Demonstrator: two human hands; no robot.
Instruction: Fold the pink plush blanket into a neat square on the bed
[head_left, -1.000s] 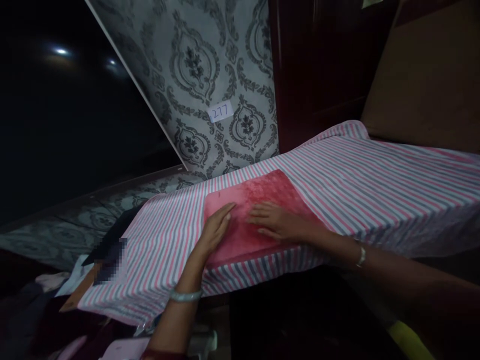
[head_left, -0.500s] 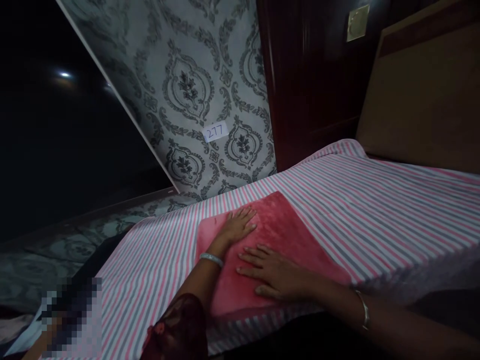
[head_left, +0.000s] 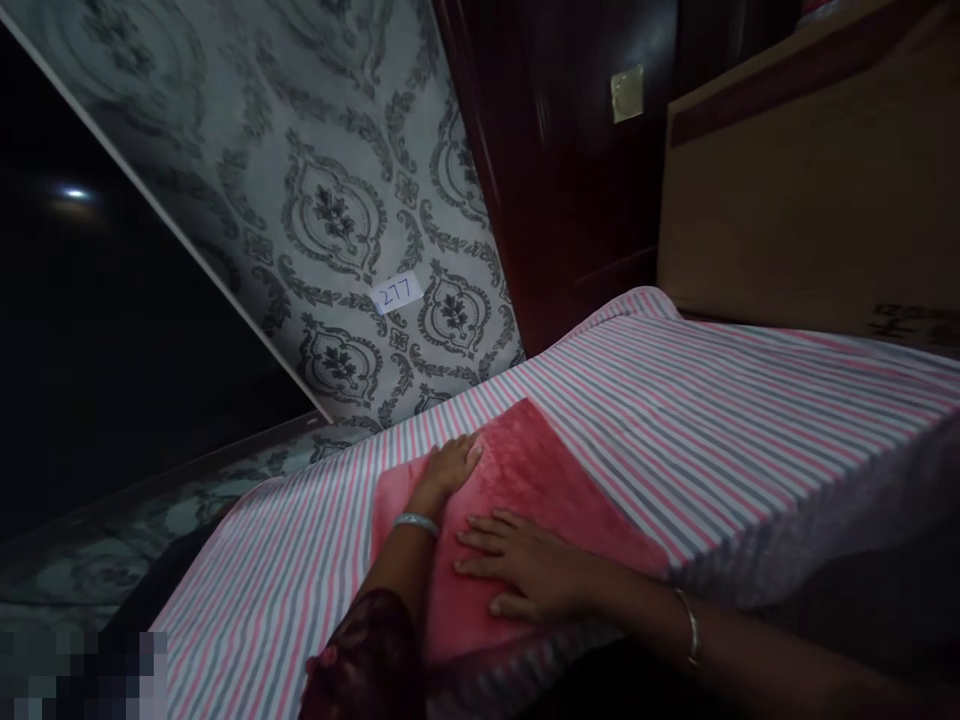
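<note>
A red plush cloth (head_left: 525,470), flat and roughly square, lies on a striped sheet (head_left: 720,410) in pink, white and grey. My left hand (head_left: 450,466) rests palm down near its far edge, the fingers stretched out and fairly close together. Closer to me, my right hand (head_left: 536,570) is pressed flat on the middle of the cloth with its fingers spread. Neither hand grips anything. My forearms hide parts of the cloth's near side.
Behind the sheet rises a patterned wall (head_left: 337,215) bearing a paper label (head_left: 397,291) marked 277. A dark glossy panel (head_left: 112,330) stands left. At the back right are a dark red wooden panel (head_left: 555,200) and a large cardboard box (head_left: 795,200).
The view has turned, so the scene sits further left and somewhat lower. My left fingers look closer together. Both hands stay flat on the red cloth, which has barely moved on the sheet.
</note>
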